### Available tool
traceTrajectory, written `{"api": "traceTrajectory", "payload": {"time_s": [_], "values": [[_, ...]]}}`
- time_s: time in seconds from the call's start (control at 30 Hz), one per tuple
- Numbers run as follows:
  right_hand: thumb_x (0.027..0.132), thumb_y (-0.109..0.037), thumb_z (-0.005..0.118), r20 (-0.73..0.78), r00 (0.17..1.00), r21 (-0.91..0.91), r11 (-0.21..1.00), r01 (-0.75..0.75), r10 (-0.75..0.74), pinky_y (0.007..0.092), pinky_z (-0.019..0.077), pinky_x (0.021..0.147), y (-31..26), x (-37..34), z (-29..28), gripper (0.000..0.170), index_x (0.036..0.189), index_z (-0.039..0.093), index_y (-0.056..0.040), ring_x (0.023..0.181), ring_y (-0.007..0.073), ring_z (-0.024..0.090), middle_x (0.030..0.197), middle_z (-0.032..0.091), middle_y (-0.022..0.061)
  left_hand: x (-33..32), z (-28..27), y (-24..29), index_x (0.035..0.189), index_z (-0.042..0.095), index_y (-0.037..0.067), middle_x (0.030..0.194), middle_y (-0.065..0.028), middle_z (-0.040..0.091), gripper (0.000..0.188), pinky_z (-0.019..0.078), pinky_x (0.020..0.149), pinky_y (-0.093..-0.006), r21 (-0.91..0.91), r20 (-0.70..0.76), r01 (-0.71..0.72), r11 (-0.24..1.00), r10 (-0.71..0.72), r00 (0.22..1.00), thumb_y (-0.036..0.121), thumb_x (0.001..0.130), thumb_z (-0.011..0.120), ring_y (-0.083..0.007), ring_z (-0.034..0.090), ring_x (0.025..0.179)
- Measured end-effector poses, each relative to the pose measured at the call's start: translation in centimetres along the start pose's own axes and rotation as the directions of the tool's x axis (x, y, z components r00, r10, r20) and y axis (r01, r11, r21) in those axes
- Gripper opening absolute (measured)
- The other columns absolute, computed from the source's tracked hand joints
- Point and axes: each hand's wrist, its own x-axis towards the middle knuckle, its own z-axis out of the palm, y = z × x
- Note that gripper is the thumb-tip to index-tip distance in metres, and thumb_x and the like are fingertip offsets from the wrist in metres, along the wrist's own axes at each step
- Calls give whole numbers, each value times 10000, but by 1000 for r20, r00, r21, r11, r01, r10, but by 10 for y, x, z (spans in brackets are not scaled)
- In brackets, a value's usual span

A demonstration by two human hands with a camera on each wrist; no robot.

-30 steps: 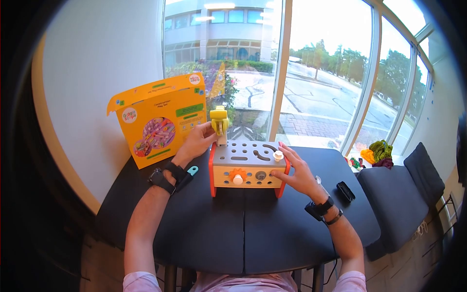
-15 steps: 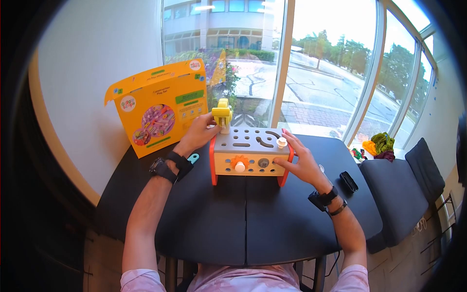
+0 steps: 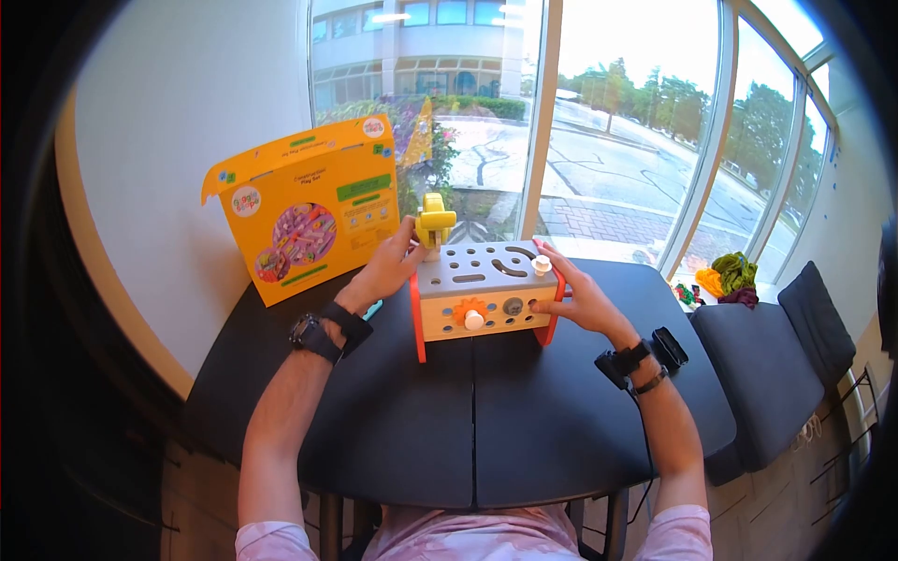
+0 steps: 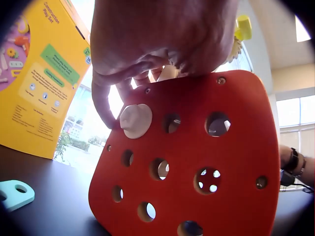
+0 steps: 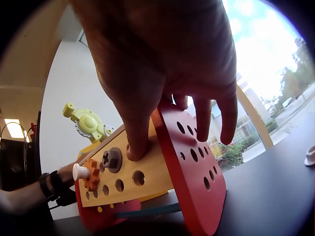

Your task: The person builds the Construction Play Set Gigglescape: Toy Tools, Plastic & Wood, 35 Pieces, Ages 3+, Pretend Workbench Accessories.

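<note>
A toy workbench (image 3: 444, 273) with a grey top and red ends stands on the table. At its left rear corner rises a yellow-green toy saw (image 3: 435, 221). My left hand (image 3: 385, 273) grips that corner, its fingers beside a white knob (image 4: 136, 121) on the red end panel (image 4: 236, 147) in the left wrist view. My right hand (image 3: 587, 301) holds the other end, thumb at a hole in the wooden front (image 5: 157, 172), fingers over the side. The front carries an orange gear (image 5: 91, 175) and a grey screw (image 5: 112, 160); a white bolt (image 3: 542, 265) sits on top.
A yellow box (image 3: 304, 210) stands at the left rear, with a teal tool (image 4: 17, 195) near it. On the right lies a black case (image 3: 670, 348). Windows rise behind the black table (image 3: 402, 421); a grey chair (image 3: 762, 374) is at the right.
The workbench has turned slightly, its left end nearer me and its right end farther away. The saw's head now points more to the right. Both hands have stayed on the bench.
</note>
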Motion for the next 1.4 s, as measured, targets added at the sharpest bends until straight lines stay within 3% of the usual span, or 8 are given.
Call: {"api": "traceTrajectory", "payload": {"time_s": [0.2, 0.33, 0.43, 0.6, 0.8, 0.9, 1.1, 1.4], "values": [[954, -178, 875, 56, 973, 258, 938, -229, 222, 448, 494, 1224, 17, 7, -2, 927, 1732, 373, -144, 1444, 293, 585, 1634, 540, 153, -11, 13, 7, 1290, 538, -10, 1060, -193, 653, 297, 558, 870, -439, 9, -40, -68, 998, 68, 997, 250, 1150, 573, -317, 679, 919], [981, -117, 832, 34, 974, 359, 907, -220, 223, 435, 511, 1198, 26, 9, 2, 875, 1728, 377, -145, 1445, 289, 590, 1601, 562, 142, -20, 11, 44, 1306, 558, -20, 1073, -197, 660, 343, 556, 862, -434, -117, 18, 139, 983, -138, 990, 280, 1146, 595, -304, 680, 934], [991, -80, 806, 27, 970, 450, 864, -228, 241, 426, 501, 1207, 26, 9, 2, 857, 1729, 377, -150, 1448, 282, 587, 1611, 556, 131, -20, 13, 36, 1332, 571, -14, 1097, -202, 673, 385, 559, 871, -427, 12, -14, 16, 1000, -16, 1000, 311, 1134, 628, -297, 690, 952], [1003, -32, 765, 22, 976, 540, 819, -195, 217, 403, 511, 1188, 37, 13, 5, 839, 1733, 388, -200, 1438, 254, 594, 1610, 564, 110, -22, 9, 43, 1371, 577, 0, 1101, -188, 690, 448, 561, 885, -415, 23, 44, 56, 998, -57, 997, 353, 1112, 674, -288, 695, 964], [1009, -39, 749, 48, 969, 497, 835, -235, 244, 400, 502, 1190, 42, 21, 5, 847, 1744, 374, -229, 1431, 248, 591, 1594, 581, 127, -21, -4, 59, 1434, 592, 16, 1074, -149, 713, 540, 552, 888, -397, 8, 118, 107, 994, -107, 987, 418, 1091, 701, -238, 673, 961], [1034, -59, 718, 96, 955, 412, 863, -294, 280, 439, 498, 1207, 36, 23, 0, 884, 1778, 268, -220, 1464, 324, 590, 1658, 531, 195, -18, -9, 56, 1449, 603, 24, 1080, -130, 717, 573, 546, 884, -379, 8, 158, 129, 992, -128, 979, 452, 1082, 707, -225, 662, 959], [1010, -40, 731, 65, 962, 459, 848, -265, 265, 383, 496, 1195, 41, 25, 4, 875, 1763, 332, -236, 1417, 239, 588, 1552, 620, 157, -19, -10, 58, 1450, 611, 31, 1103, -120, 721, 582, 539, 873, -368, 23, 168, 152, 988, -154, 974, 464, 1074, 712, -218, 652, 953], [1061, -10, 669, 90, 967, 426, 868, -254, 238, 416, 515, 1204, 42, 30, 7, 871, 1786, 239, -228, 1446, 301, 594, 1657, 487, 179, -17, -12, 58, 1466, 591, 25, 1141, -118, 725, 567, 547, 864, -374, 15, 156, 139, 990, -140, 978, 420, 1079, 714, -218, 673, 944]]}}
